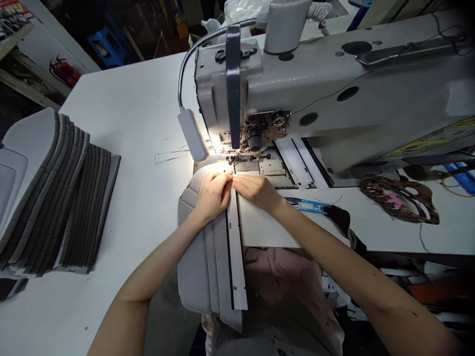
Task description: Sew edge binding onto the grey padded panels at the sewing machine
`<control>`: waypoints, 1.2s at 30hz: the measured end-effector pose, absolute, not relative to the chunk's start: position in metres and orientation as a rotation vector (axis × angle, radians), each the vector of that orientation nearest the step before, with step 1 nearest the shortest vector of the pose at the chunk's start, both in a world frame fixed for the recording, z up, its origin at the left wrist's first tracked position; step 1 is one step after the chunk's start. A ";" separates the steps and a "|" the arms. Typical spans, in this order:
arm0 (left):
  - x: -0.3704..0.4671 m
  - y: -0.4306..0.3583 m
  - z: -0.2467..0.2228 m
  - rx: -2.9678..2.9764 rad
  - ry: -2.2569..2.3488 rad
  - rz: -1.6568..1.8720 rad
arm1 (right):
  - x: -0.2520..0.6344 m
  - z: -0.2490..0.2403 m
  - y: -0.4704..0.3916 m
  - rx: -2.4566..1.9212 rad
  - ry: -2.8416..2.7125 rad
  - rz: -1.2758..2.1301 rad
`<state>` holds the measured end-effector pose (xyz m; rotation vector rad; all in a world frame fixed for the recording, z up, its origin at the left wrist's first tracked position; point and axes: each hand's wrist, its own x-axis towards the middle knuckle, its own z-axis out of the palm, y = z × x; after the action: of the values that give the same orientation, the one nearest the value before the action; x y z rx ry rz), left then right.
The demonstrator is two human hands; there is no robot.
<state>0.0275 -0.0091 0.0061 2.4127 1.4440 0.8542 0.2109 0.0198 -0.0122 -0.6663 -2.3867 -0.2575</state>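
Note:
A grey padded fabric panel hangs over the front table edge, its top end at the needle area of the sewing machine. Along the panel's right edge runs a white strip with small holes and a dark border. My left hand rests on the panel with its fingers closed, pinching panel and strip just in front of the presser foot. Fingertips of my right hand are pressed together on the strip's right edge, touching the left fingertips. Exactly what lies between the fingertips is partly hidden.
Stacked grey panels stand on the table at left. A lit lamp hangs by the machine head. Blue-handled snips lie beside my right forearm, white strips under the machine arm, and a brown patterned item at right.

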 end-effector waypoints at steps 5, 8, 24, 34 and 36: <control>0.028 -0.008 0.007 2.468 1.445 0.838 | 0.207 -0.015 0.020 -0.776 -2.409 -0.199; 0.029 -0.008 0.009 2.493 1.461 0.783 | 0.206 -0.010 0.021 -0.816 -2.436 -0.140; 0.029 0.002 0.007 2.609 1.446 0.593 | 0.207 0.010 -0.171 -1.443 -2.026 1.276; 0.028 0.018 0.007 2.591 1.418 0.686 | 0.200 -0.009 -0.169 -1.294 -1.444 1.502; 0.029 0.008 0.009 2.579 1.414 0.704 | 0.199 -0.011 -0.171 -1.286 -1.423 1.479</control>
<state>0.0288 0.0080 0.0090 2.5791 1.4144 0.7040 0.1994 -0.1715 -0.0109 -1.2862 -1.4229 1.4789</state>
